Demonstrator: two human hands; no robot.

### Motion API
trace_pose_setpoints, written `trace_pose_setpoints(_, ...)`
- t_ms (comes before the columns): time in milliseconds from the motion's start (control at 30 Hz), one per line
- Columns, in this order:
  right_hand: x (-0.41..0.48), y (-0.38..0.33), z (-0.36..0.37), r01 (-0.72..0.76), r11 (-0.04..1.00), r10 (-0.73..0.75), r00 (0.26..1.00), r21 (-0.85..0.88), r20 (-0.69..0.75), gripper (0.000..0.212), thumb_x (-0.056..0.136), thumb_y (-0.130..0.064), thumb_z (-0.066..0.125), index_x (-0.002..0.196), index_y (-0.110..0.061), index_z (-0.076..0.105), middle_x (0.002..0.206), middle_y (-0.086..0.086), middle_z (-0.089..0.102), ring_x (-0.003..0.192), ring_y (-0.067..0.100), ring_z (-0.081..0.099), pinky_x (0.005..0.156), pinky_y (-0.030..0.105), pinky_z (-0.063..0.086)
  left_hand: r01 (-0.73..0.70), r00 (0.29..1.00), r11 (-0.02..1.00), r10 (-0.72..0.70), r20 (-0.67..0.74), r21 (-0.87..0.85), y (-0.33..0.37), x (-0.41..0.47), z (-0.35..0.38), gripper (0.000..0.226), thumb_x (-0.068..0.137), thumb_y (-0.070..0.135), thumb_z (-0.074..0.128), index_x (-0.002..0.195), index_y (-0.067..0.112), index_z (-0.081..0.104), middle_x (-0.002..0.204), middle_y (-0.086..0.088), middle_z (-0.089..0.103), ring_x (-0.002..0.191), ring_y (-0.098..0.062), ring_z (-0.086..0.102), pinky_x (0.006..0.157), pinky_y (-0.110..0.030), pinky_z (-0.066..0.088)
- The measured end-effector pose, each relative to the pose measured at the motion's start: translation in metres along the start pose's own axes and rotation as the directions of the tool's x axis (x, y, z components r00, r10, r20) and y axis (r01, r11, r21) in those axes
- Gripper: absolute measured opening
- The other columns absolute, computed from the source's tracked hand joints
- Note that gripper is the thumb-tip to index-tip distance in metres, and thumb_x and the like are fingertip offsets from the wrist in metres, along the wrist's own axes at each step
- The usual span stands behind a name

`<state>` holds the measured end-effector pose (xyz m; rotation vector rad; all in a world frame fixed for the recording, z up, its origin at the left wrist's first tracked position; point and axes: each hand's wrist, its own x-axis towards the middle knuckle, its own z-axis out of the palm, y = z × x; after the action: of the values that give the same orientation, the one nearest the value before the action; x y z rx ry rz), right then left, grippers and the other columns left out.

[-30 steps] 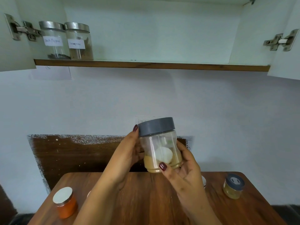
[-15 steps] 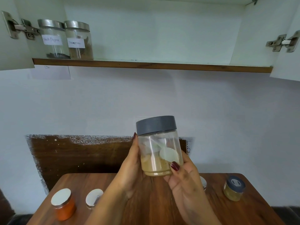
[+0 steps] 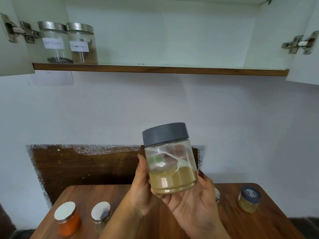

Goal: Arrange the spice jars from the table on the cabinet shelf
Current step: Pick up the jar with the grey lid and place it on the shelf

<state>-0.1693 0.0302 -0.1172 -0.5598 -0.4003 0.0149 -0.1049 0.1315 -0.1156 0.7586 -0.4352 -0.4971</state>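
Note:
A clear spice jar (image 3: pixel 170 163) with a grey lid and yellowish powder is held above the table, slightly tilted. My left hand (image 3: pixel 140 185) grips its left side and my right hand (image 3: pixel 193 202) cups its base from below. On the wooden table (image 3: pixel 165 221) stand an orange-powder jar (image 3: pixel 67 219) with a silver lid, a silver-lidded jar (image 3: pixel 101 213), a small grey-lidded jar (image 3: pixel 249 199), and a jar (image 3: pixel 217 194) mostly hidden behind my right hand. On the cabinet shelf (image 3: pixel 158 69), at the far left, stand a black pepper jar (image 3: pixel 54 44) and a brown-spice jar (image 3: pixel 82 44).
Two cabinet doors hang open, with a left hinge (image 3: pixel 19 31) and a right hinge (image 3: pixel 299 43). The shelf to the right of the two jars is bare. A dark brown board (image 3: pixel 82 166) leans against the white wall behind the table.
The jar has turned in my hands, its white label rotating away, and it has shifted slightly upward. My right hand slid lower under its base.

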Motion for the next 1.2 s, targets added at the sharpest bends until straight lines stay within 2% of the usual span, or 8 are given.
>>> trace_pose_setpoints(133, 0.000, 0.001, -0.008, -0.003, 0.999, 0.001, 0.999, -0.043, -0.033, 0.062, 0.088, -0.040, 0.067, 0.135, -0.004, 0.051, 0.137, 0.028, 0.050, 0.116, 0.042, 0.056, 0.093, 0.052, 0.050, -0.052, 0.998, 0.998, 0.053, -0.032, 0.038, 0.001, -0.001, -0.002, 0.111, 0.050, 0.073, 0.083, 0.130, 0.000, 0.060, 0.133, -0.034, 0.054, 0.126, -0.046, 0.052, 0.110, -0.062, 0.037)
trace_pose_setpoints(200, 0.003, -0.001, -0.007, -0.004, 0.982, -0.018, 0.993, -0.189, -0.114, 0.075, 0.072, -0.049, 0.080, 0.128, -0.004, 0.058, 0.128, 0.030, 0.057, 0.103, 0.041, 0.063, 0.081, 0.050, 0.056, -0.068, 0.997, 0.995, 0.070, -0.034, 0.072, 0.002, 0.003, -0.002, 0.094, 0.048, 0.074, 0.082, 0.113, 0.008, 0.072, 0.111, -0.022, 0.069, 0.101, -0.034, 0.069, 0.084, -0.046, 0.058)
trace_pose_setpoints(300, 0.006, 0.000, -0.008, -0.006, 0.901, -0.128, 0.952, -0.433, -0.279, 0.099, 0.051, -0.063, 0.084, 0.123, -0.002, 0.054, 0.113, 0.029, 0.065, 0.089, 0.041, 0.067, 0.065, 0.045, 0.059, -0.068, 0.997, 0.995, 0.067, 0.023, 0.069, 0.006, 0.005, 0.001, 0.090, 0.047, 0.075, 0.081, 0.104, 0.007, 0.075, 0.090, -0.021, 0.072, 0.071, -0.031, 0.071, 0.054, -0.033, 0.058)
trace_pose_setpoints(500, 0.005, 0.000, -0.012, 0.173, 0.572, -0.474, 0.868, -0.802, -0.151, 0.085, 0.062, -0.065, 0.078, 0.130, -0.022, 0.047, 0.115, -0.004, 0.065, 0.105, 0.022, 0.066, 0.078, 0.029, 0.057, -0.193, 0.981, 0.960, 0.192, 0.024, 0.203, 0.015, 0.005, 0.001, 0.077, 0.060, 0.068, 0.079, 0.107, 0.007, 0.074, 0.103, -0.025, 0.071, 0.095, -0.034, 0.071, 0.080, -0.044, 0.059)
trace_pose_setpoints(733, -0.002, 0.004, -0.004, 0.170, 0.337, -0.490, 0.871, -0.926, -0.018, 0.098, 0.065, -0.061, 0.078, 0.145, -0.031, 0.032, 0.129, -0.013, 0.054, 0.115, 0.021, 0.060, 0.087, 0.030, 0.056, -0.250, 0.954, 0.869, 0.296, -0.044, 0.426, 0.021, 0.006, 0.003, 0.067, 0.071, 0.074, 0.065, 0.108, 0.019, 0.074, 0.109, -0.017, 0.073, 0.106, -0.032, 0.068, 0.094, -0.049, 0.053)
trace_pose_setpoints(967, -0.001, 0.008, -0.007, 0.174, 0.406, -0.474, 0.879, -0.897, -0.044, 0.081, 0.063, -0.058, 0.081, 0.135, -0.041, 0.047, 0.131, 0.004, 0.057, 0.114, 0.025, 0.062, 0.089, 0.034, 0.056, -0.221, 0.964, 0.847, 0.265, -0.022, 0.483, 0.022, 0.005, -0.001, 0.050, 0.083, 0.060, 0.053, 0.109, 0.023, 0.074, 0.113, -0.014, 0.072, 0.109, -0.029, 0.068, 0.097, -0.048, 0.051)
trace_pose_setpoints(1100, 0.002, 0.005, -0.006, 0.179, 0.597, -0.437, 0.890, -0.782, -0.130, 0.081, 0.059, -0.047, 0.088, 0.129, -0.026, 0.054, 0.118, 0.006, 0.068, 0.109, 0.026, 0.067, 0.084, 0.032, 0.057, -0.215, 0.968, 0.807, 0.250, 0.012, 0.549, 0.025, 0.005, -0.001, 0.069, 0.073, 0.080, 0.058, 0.114, 0.027, 0.071, 0.120, -0.009, 0.071, 0.114, -0.024, 0.066, 0.094, -0.034, 0.053)
trace_pose_setpoints(1200, 0.007, 0.001, -0.005, 0.184, 0.702, -0.418, 0.889, -0.688, -0.188, 0.089, 0.050, -0.047, 0.091, 0.125, -0.016, 0.054, 0.110, -0.001, 0.072, 0.105, 0.018, 0.069, 0.078, 0.026, 0.058, -0.165, 0.982, 0.863, 0.188, 0.000, 0.478, 0.026, 0.005, -0.005, 0.082, 0.073, 0.084, 0.048, 0.123, 0.023, 0.068, 0.128, -0.011, 0.067, 0.124, -0.027, 0.060, 0.106, -0.047, 0.044)
